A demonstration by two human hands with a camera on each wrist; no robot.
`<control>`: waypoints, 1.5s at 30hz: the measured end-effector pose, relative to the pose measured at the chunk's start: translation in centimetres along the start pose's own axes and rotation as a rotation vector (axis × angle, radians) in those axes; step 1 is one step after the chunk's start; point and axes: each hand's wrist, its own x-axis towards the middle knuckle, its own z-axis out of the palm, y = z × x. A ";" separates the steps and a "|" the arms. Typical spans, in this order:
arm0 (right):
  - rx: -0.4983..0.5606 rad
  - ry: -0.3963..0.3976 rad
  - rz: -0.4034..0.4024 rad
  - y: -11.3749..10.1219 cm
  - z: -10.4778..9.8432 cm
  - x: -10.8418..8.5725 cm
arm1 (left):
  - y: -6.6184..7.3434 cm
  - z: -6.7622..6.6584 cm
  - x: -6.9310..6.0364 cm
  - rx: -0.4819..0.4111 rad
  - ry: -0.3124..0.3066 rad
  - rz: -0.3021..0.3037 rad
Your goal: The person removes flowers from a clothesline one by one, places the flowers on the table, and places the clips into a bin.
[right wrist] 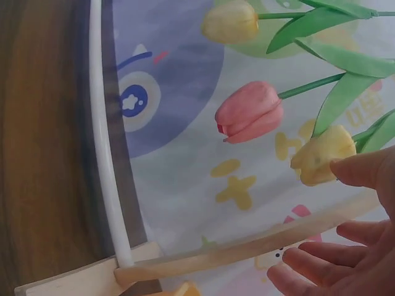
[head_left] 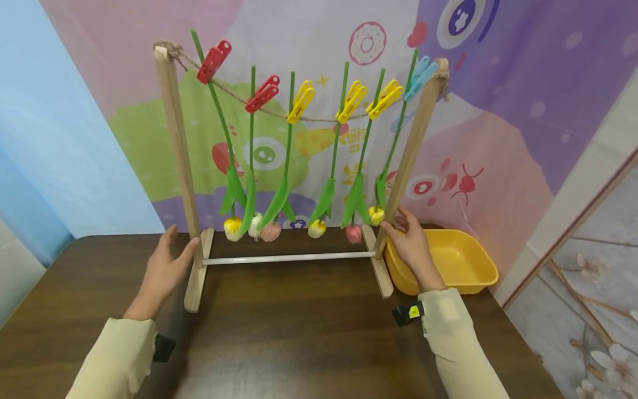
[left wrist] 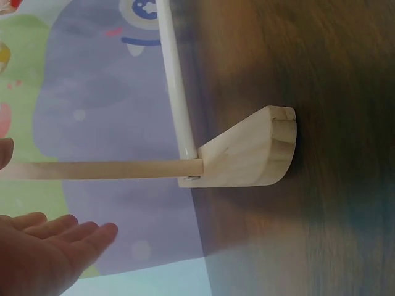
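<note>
A wooden rack stands on the table, with a left post (head_left: 176, 133), a right post (head_left: 415, 133) and a white crossbar (head_left: 289, 259) low down. A twine (head_left: 319, 119) sags between the post tops. Several artificial tulips hang head down from it: yellow, white, pink and a red-pink tulip (right wrist: 250, 111). Red clothespins (head_left: 262, 94), yellow clothespins (head_left: 352, 102) and a blue clothespin (head_left: 420, 78) clip their stems. My left hand (head_left: 161, 271), fingers spread, is beside the lower left post. My right hand (head_left: 411, 246) spreads its fingers around the lower right post, thumb by a yellow tulip (right wrist: 324, 154); contact is unclear.
A yellow plastic basin (head_left: 461, 260) sits on the dark wooden table (head_left: 289, 338), behind and right of my right hand. A patterned cloth (head_left: 309, 33) hangs behind the rack. Flower-patterned wall tiles (head_left: 593, 310) are at the right.
</note>
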 end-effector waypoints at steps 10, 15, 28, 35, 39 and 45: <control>-0.011 0.054 -0.056 0.1 0.5 1.3 | -0.1 1.2 0.9 -0.016 0.072 0.082; -0.021 0.094 -0.038 -0.1 0.9 1.6 | 0.0 1.9 1.3 -0.009 0.095 0.097; -0.131 0.223 -0.115 -0.6 1.2 2.6 | 0.7 2.3 2.2 0.076 0.230 0.129; -0.180 0.272 -0.160 -0.8 1.5 3.0 | 0.8 2.4 2.4 0.126 0.261 0.163; -0.188 0.287 -0.184 -0.7 1.7 3.0 | 0.6 2.6 2.4 0.139 0.252 0.149; -0.199 0.296 -0.187 -0.5 1.9 2.7 | 0.5 2.6 2.0 0.134 0.213 0.113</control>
